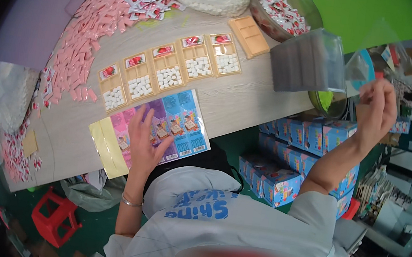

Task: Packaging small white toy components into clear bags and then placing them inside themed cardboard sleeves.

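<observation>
My left hand (144, 144) rests with fingers spread on a fanned row of printed packaging sheets (182, 106) in pink, purple and blue, with a pale yellow strip at the left end. They lie at the table's near edge. Raised at the far right, past the table, is my right hand (380, 105). Its fingers are closed together, and whatever is between them cannot be made out. Beyond the sheets stand several beige compartment trays (160, 75) in a slanted row. Each holds small white pieces (169, 77) like mini marshmallows and a strawberry-printed sachet (163, 51).
Pink sachets (80, 48) are heaped at the left. An unfilled tray (249, 36), a bowl of sachets (281, 13) and a clear plastic bin (307, 61) stand at the right. Blue printed boxes (294, 133) are stacked below the table; a red stool (56, 218) is lower left.
</observation>
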The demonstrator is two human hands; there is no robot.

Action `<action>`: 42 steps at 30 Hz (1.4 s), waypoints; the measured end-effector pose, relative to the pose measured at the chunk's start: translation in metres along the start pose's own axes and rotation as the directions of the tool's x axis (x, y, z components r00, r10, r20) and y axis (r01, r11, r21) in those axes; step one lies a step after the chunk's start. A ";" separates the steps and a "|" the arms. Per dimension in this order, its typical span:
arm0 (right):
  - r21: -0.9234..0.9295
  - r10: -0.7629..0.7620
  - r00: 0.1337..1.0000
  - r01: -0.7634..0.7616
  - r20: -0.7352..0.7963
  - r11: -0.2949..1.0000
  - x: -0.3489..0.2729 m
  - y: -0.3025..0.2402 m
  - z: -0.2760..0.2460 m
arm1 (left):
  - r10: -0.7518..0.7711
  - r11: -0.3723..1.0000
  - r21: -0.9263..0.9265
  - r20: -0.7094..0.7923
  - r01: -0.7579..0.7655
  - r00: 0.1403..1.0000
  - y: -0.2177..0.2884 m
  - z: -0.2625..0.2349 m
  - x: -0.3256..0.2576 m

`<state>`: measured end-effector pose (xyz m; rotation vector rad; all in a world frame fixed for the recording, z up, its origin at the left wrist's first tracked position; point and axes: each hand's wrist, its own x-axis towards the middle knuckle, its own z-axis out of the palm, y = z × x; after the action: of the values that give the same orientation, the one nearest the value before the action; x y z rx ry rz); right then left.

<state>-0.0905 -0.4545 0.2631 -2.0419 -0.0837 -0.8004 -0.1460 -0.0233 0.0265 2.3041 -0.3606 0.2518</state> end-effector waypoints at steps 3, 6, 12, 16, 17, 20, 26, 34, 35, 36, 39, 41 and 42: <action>0.359 0.156 0.829 -0.392 0.536 0.847 -0.038 0.012 0.065 | 0.014 0.886 -0.461 0.144 0.054 0.989 0.055 0.004 0.056; 0.401 0.282 0.640 -0.706 0.715 0.584 -0.076 0.088 0.142 | -0.071 0.350 -0.785 0.522 0.512 0.850 0.069 0.052 0.111; 0.233 0.605 0.591 -0.791 0.534 0.566 -0.075 0.166 0.196 | -0.380 0.695 -0.343 0.571 0.632 0.728 0.062 0.101 0.197; -0.312 0.434 0.846 -0.341 0.309 0.887 -0.085 0.192 0.220 | -0.254 0.965 0.062 0.002 0.253 0.967 0.061 0.123 0.189; -0.308 0.434 0.845 -0.342 0.311 0.888 -0.084 0.190 0.223 | -0.197 0.980 0.029 -0.031 0.198 0.980 0.066 0.123 0.188; -0.503 0.462 0.844 -0.285 0.272 0.816 -0.091 0.178 0.222 | 0.059 0.997 0.058 -0.052 -0.056 0.997 0.056 0.142 0.194; -0.267 0.091 0.985 -0.049 0.147 0.962 -0.075 0.095 0.156 | 0.171 0.867 0.419 0.260 -0.270 0.950 0.038 0.208 0.195; -0.274 0.448 0.848 -0.376 0.283 0.885 0.031 0.084 0.013 | 0.225 0.848 0.395 0.336 -0.354 0.914 0.059 0.203 0.181; -0.284 0.444 0.854 -0.370 0.271 0.885 0.036 0.085 0.011 | 0.225 0.859 0.378 0.327 -0.345 0.918 0.058 0.204 0.181; -0.253 0.506 0.803 -0.442 0.314 0.860 0.040 0.086 0.009 | 0.223 0.870 0.362 0.318 -0.335 0.921 0.057 0.205 0.180; -0.233 0.541 0.759 -0.489 0.363 0.841 0.044 0.093 0.001 | 0.255 0.913 0.230 0.319 -0.336 0.913 0.074 0.178 0.170; -0.184 0.564 0.739 -0.536 0.370 0.824 0.046 0.090 0.000 | 0.248 0.940 0.143 0.334 -0.309 0.909 0.083 0.151 0.161; -0.185 0.564 0.742 -0.535 0.363 0.824 0.046 0.091 -0.001 | 0.235 0.960 0.060 0.357 -0.274 0.904 0.086 0.139 0.156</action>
<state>-0.0227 -0.5192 0.2230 -2.1045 0.3157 0.0013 -0.0182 -0.2100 0.0348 2.4065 -0.8511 -0.0119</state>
